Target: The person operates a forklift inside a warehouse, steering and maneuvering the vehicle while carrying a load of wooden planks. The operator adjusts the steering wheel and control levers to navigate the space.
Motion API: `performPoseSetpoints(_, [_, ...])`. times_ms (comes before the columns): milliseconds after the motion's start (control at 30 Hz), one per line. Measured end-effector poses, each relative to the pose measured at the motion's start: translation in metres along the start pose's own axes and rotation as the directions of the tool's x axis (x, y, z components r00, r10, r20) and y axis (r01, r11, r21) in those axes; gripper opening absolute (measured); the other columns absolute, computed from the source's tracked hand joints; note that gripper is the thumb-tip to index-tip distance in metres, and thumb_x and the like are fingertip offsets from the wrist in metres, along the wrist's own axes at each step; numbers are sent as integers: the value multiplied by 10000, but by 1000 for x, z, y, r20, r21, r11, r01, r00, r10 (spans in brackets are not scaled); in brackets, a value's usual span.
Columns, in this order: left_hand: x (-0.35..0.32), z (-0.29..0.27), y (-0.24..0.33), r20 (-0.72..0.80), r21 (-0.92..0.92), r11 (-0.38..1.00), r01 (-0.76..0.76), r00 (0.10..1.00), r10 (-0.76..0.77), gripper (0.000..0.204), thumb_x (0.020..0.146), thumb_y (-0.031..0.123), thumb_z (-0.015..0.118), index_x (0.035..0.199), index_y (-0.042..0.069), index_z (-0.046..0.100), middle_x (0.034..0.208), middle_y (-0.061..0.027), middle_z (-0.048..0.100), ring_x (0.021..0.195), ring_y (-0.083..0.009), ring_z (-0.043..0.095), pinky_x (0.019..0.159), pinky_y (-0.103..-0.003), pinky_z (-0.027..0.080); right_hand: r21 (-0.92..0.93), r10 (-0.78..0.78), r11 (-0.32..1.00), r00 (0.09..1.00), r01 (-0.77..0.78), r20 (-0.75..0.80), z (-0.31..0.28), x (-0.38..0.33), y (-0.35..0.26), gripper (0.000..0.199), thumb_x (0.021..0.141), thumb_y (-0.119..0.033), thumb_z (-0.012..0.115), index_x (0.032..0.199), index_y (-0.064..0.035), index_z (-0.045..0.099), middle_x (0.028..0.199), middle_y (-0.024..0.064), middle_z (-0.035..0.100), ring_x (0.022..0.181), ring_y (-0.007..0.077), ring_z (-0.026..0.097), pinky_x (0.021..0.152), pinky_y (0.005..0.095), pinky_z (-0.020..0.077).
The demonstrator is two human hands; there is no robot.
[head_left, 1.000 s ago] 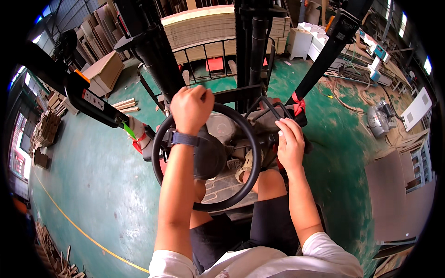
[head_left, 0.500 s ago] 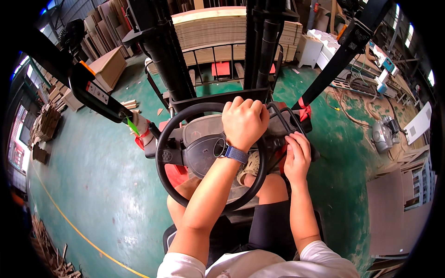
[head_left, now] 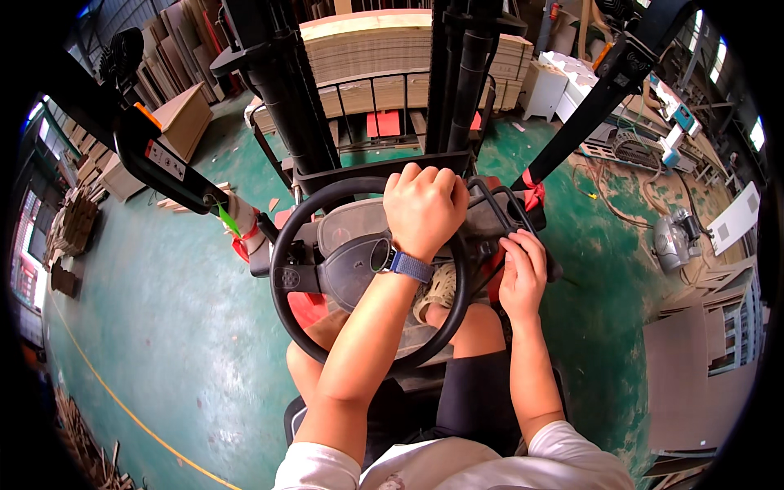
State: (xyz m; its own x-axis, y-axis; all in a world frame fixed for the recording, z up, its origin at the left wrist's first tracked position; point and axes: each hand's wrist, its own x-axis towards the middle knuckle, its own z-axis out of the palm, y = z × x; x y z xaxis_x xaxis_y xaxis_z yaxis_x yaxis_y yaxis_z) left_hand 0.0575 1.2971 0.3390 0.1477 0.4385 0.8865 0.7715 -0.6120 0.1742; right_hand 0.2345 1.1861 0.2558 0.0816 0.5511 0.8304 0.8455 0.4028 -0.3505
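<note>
I sit on a forklift and look down at its black steering wheel (head_left: pixel 286 282). My left hand (head_left: pixel 423 208), with a watch on a blue band at the wrist, is closed over the wheel's top right rim. My right hand (head_left: pixel 523 273) rests on the black control levers (head_left: pixel 510 208) to the right of the wheel, fingers curled over them. The black mast (head_left: pixel 457 73) rises straight ahead. Beyond it stands a tall stack of pale wooden boards (head_left: pixel 367 49).
A green concrete floor (head_left: pixel 155 327) surrounds the truck. Board stacks and crates (head_left: pixel 180 114) line the left. White cabinets (head_left: pixel 563 82), cables and a grey machine (head_left: pixel 674 241) lie on the right. A yellow floor line (head_left: pixel 106 388) runs at lower left.
My left hand has swept along the wheel rim from upper left to upper right, turning the wheel. The board stack ahead has shifted in view. My right hand stays on the levers.
</note>
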Motion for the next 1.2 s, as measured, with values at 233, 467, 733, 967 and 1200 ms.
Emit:
performPoseSetpoints(233, [16, 22, -19, -5, 3, 1000, 9, 1000, -9, 235, 808, 158, 746, 637, 104, 593, 621, -30, 586, 658, -260, 586, 607, -398, 447, 7, 2, 1000, 1000, -2, 11, 25, 22, 16, 248, 891, 70, 643, 1102, -27, 732, 1160, 110, 676, 1157, 347, 644, 988, 446, 530])
performPoseSetpoints(467, [51, 37, -104, -96, 63, 996, 60, 994, -54, 241, 800, 129, 731, 612, 96, 582, 623, -84, 624, 619, -310, 605, 558, -436, 494, 33, 16, 999, 998, -18, 59, 58, 50, 34, 276, 892, 61, 643, 1134, -34, 734, 1178, 111, 686, 1172, 337, 645, 1006, 440, 537])
performPoseSetpoints(733, [52, 2, -220, -87, 284, 903, 323, 946, -312, 264, 877, 243, 730, 680, 90, 641, 687, -91, 649, 704, -327, 627, 613, -459, 503, 51, 29, 998, 999, -31, 37, 113, 82, 46, 357, 826, 97, 650, 1146, -39, 733, 1179, 107, 686, 1179, 334, 641, 1005, 435, 539])
performPoseSetpoints(967, [64, 9, -260, 7, 336, 858, 388, 910, -415, 274, 949, 299, 691, 827, 56, 722, 747, -123, 684, 748, -350, 650, 677, -455, 504, 71, 37, 997, 999, -39, 32, 155, 112, 62, 367, 819, 103, 650, 1146, -42, 732, 1179, 99, 680, 1174, 338, 637, 999, 442, 537])
performPoseSetpoints(1200, [70, 33, -300, -94, 350, 808, 474, 876, -473, 273, 940, 305, 701, 798, 73, 725, 737, -108, 680, 728, -336, 648, 639, -470, 496, 76, 14, 997, 999, -16, 32, 190, 139, 75, 324, 826, 88, 671, 1120, -37, 727, 1146, 102, 676, 1154, 339, 641, 982, 445, 541])
